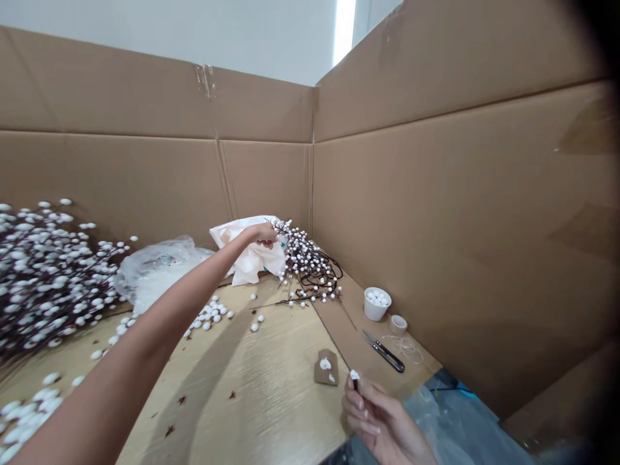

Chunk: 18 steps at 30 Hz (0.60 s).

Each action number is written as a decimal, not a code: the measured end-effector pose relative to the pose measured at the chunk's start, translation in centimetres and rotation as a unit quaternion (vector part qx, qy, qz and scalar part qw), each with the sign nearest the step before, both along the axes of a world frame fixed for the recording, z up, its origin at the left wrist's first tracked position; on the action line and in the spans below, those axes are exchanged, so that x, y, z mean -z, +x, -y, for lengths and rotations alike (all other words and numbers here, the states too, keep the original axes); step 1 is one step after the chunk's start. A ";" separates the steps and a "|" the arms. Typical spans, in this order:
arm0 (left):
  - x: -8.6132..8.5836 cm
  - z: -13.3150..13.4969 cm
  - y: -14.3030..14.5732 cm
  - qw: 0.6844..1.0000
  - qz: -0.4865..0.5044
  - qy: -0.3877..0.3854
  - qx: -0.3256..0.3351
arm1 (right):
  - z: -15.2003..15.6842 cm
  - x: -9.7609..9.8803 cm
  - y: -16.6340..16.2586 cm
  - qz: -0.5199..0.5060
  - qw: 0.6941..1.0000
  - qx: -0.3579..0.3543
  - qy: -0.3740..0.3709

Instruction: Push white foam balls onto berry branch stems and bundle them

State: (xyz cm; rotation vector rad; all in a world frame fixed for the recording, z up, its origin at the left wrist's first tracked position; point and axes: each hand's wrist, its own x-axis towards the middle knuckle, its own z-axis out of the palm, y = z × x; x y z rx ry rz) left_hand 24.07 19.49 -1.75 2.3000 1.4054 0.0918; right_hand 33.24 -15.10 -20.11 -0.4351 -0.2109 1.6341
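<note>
My left hand point(261, 233) reaches far forward and is closed on a dark twig of white berries point(310, 265) that lies in the back corner by a crumpled white bag point(252, 255). My right hand point(382, 420) is near me at the bottom, fingers curled, pinching a single white berry on a short dark stub point(354, 376). Just left of that hand a small brown tag point(327, 368) with white bits on it lies on the wooden table point(271, 400).
A big pile of berry branches point(43, 278) fills the left. Loose white berries point(208, 316) scatter across the table. A clear plastic bag point(155, 268), a white cup of berries point(376, 303), a tape roll point(398, 324) and snips point(385, 352) lie around. Cardboard walls point(436, 213) enclose the space.
</note>
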 end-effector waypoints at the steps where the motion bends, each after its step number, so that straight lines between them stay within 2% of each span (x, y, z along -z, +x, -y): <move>1: 0.3 0.1 -0.3 1.000 0.021 -0.006 0.005 | 0.2 -0.1 0.0 0.000 1.000 0.004 -0.004; 6: 2.2 0.9 -1.7 0.994 0.110 -0.020 0.014 | 1.0 -1.0 -0.3 0.014 1.000 0.015 -0.016; 13: 5.3 2.6 -3.6 0.985 0.168 -0.015 0.031 | 1.7 -1.9 -1.3 0.022 1.000 0.011 -0.016; 18: 6.3 6.2 -6.1 0.958 0.280 0.002 0.060 | 1.8 -3.2 -2.1 0.049 0.999 0.001 0.004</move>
